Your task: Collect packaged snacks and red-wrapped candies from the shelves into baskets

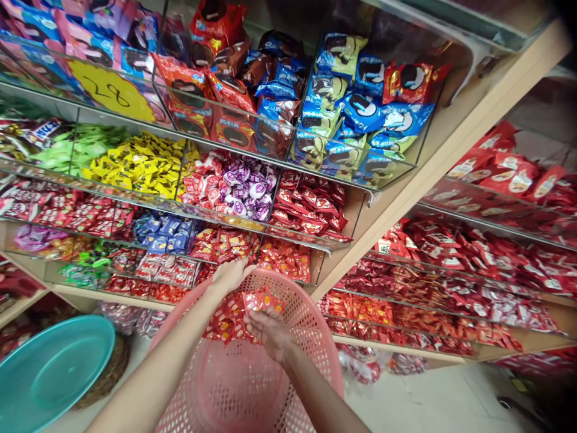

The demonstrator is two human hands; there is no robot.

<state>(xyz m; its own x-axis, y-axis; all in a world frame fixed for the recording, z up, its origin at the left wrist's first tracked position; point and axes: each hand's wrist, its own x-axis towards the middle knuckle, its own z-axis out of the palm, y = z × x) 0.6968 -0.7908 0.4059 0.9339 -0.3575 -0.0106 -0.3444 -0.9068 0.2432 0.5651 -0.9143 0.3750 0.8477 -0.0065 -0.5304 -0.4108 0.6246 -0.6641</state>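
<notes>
Beyond both hands, the shelving unit (442,159) spans the view, tiers of wrapped sweets, its bottom edge close past the left hand (231,276), so prob. the tight side to mind. Bare floor (396,397) lies right of the right hand (270,331), outside the rim, and looks like the freer side. Under & around the hands is the pink basket (315,319), perforated plastic, prob. light & a bit flexy; rolled rim seems the best hold, thin mesh wall less so. Teal basin (58,367) sits left of the left arm, apart from the basket. Left hand's at the far rim, fingers bent over it or just past it; can't tell if it's gripping. Right hand's inside the basket, fingers curled, apparently pinching a few red packets (264,299); more lie heaped just beyond & left of it, against the far wall. Pkts look small, light, crinkly & slick, so prob. apt to slide; contents may crush, so a loose hold by crimped ends or a cupped palm suits. Nearer than the right hand, basket bottom's bare, w/ decent room.
</notes>
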